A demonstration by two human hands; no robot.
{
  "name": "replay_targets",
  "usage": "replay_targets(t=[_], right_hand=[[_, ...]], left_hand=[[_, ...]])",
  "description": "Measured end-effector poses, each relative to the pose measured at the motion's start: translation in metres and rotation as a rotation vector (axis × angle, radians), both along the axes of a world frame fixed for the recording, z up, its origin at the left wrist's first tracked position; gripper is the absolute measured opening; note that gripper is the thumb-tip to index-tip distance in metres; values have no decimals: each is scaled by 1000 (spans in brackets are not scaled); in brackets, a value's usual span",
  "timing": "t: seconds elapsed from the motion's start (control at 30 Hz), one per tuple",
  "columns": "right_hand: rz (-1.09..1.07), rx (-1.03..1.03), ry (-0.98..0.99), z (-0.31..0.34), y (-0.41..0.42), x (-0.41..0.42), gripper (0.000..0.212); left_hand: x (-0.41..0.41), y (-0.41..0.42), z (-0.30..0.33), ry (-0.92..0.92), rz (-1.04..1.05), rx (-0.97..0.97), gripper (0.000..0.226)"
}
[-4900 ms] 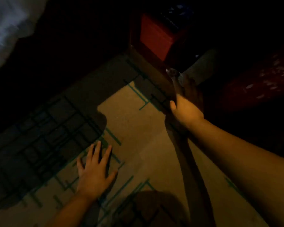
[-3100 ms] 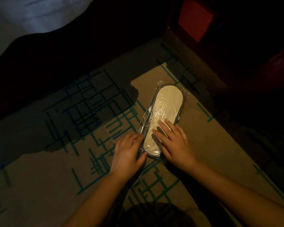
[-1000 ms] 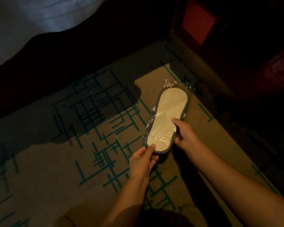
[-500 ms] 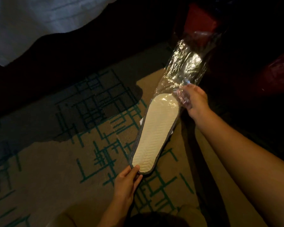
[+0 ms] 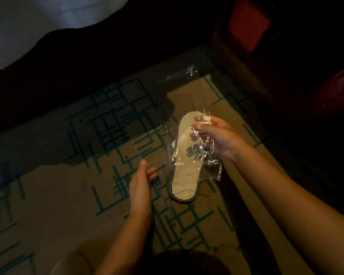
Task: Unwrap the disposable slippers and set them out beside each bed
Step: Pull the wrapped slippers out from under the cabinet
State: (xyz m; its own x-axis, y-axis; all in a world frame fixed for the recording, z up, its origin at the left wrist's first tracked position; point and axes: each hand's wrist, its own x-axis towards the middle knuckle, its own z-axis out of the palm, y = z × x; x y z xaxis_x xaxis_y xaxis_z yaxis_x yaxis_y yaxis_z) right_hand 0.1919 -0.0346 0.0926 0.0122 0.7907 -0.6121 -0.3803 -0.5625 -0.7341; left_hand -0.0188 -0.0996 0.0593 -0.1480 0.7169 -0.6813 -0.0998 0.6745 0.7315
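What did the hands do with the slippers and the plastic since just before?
The right hand pulled the clear wrapper off and holds it above the slippers, now lying bare on the carpet. The left hand let go of them. The bed sheet stayed put.

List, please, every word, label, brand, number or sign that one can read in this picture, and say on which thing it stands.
There is no readable text in this dim view.
Clear plastic wrapper, held by the right hand: only glare, no print visible.
Slipper sole: an embossed tread pattern, no letters.
Carpet: green line pattern only.
Red panel: plain.
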Motion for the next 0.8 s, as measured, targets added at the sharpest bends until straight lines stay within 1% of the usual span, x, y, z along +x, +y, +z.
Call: replay_targets(t=[0.03,0.07,0.1,0.13,0.2,0.27,0.3,0.33,0.37,0.43,0.47,0.5,0.53,0.57,0.6,0.63,0.67,0.7,0.73,0.77,0.8], right_hand=[[31,-8,9,-2,-5,-6,18],[66,-9,-4,-4,-9,-12,19],[106,-4,-37,-6,-13,-17,19],[146,3,-77,-8,-17,-23,20],[183,-10,-138,-11,-22,-32,21],[125,-63,-218,-19,-26,-38,26],[72,-85,-300,-26,-30,-39,29],[29,-87,-431,-34,-34,-39,33],[29,-63,-619,-41,-41,-38,39],[189,46,-1043,-51,-57,-36,51],[291,124,-1196,-54,-65,-38,55],[379,189,-1283,-57,-72,-41,59],[447,225,-1326,-60,-78,-45,61],[490,230,-1345,-63,-83,-50,64],[507,217,-1352,-66,-87,-55,66],[510,209,-1353,-67,-90,-59,68],[517,223,-1366,-68,-92,-62,69],[548,260,-1393,-70,-95,-63,69],[603,318,-1432,-71,-97,-65,70],[678,374,-1474,-72,-98,-66,70],[759,414,-1512,-74,-99,-67,69]], left_hand=[[-1,11,8,-119,-48,-13,39],[-1,20,12,-181,-115,-19,37],[-2,27,15,-196,-168,-7,32],[-2,32,17,-163,-196,8,26],[-8,35,13,-27,-192,35,20],[-19,33,6,87,-170,48,14],[-27,31,2,141,-159,61,13],[-38,29,-4,200,-144,70,11],[-48,27,-8,259,-128,67,11],[-73,30,-17,391,-104,30,12],[-85,32,-21,458,-91,14,12],[-95,36,-26,530,-69,9,15],[-104,39,-29,625,-48,14,26],[-109,40,-30,733,-26,30,42],[-110,39,-27,853,-6,76,55],[-109,36,-24,968,-9,158,62],[-105,32,-22,1059,-68,254,63],[-99,27,-21,1130,-197,344,61],[-92,21,-24,1173,-376,393,60],[-87,14,-30,1180,-559,387,59],[-83,9,-37,1164,-710,340,60]])
